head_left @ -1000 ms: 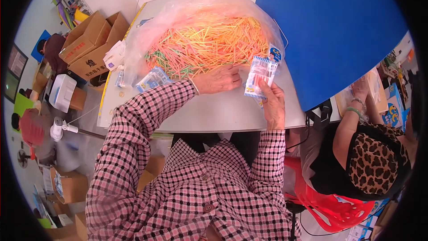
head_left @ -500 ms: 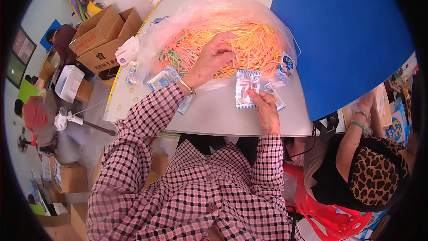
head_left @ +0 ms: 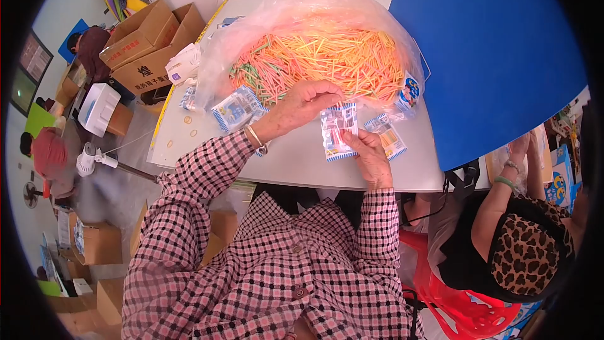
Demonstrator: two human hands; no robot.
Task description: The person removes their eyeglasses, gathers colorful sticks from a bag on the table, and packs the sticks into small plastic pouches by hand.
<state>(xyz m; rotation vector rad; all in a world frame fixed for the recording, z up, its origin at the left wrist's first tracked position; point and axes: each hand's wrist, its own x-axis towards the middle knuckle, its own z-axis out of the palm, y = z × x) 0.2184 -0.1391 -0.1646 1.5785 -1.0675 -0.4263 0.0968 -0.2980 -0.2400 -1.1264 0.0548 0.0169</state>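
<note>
My right hand (head_left: 370,156) grips a small clear packet (head_left: 338,132) with blue striped edges, pinkish sticks inside. At the packet's top edge is my left hand (head_left: 308,104), its thumb and fingertips pinched together on something thin and pale, perhaps a stick. Behind both hands lies a large open plastic bag (head_left: 308,9) full of thin orange, pink, yellow and green sticks (head_left: 327,56). Another packet (head_left: 238,108) rests on the table left of my left hand, and one more (head_left: 389,137) lies just right of my right hand.
The white table (head_left: 289,167) has rubber bands (head_left: 189,120) at its left. A blue panel (head_left: 484,56) stands to the right. Cardboard boxes (head_left: 145,56) are at the left. A co-worker (head_left: 522,239) sits at the right by a red chair (head_left: 434,283).
My left hand went up over the sticks, then came down to the packet's top. My right hand moved the packet left and slightly down. The view shifted too.
</note>
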